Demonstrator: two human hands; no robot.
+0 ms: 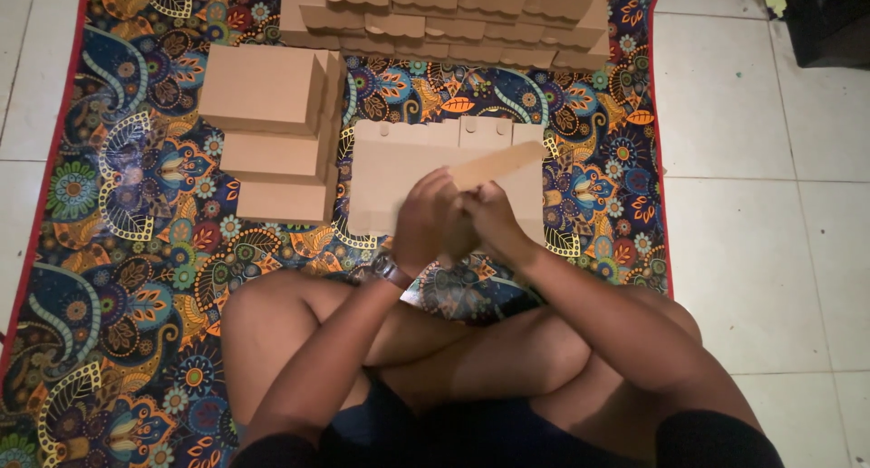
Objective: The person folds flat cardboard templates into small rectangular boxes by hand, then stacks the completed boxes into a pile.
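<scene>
I sit cross-legged on a patterned mat. My left hand point(424, 221) and my right hand point(492, 218) are pressed close together over a flat brown cardboard blank point(385, 164) lying on the mat. Between them they hold a narrow strip of the same cardboard point(498, 164) that sticks up and to the right. I cannot tell whether the strip is a flap of the blank or a loose piece. A watch is on my left wrist.
A stepped stack of folded brown boxes point(265, 87) stands left of the blank. More folded boxes point(444, 15) are piled in rows along the far edge of the colourful mat point(109, 250). White floor tiles point(752, 205) lie to the right, with a dark object at the top right corner.
</scene>
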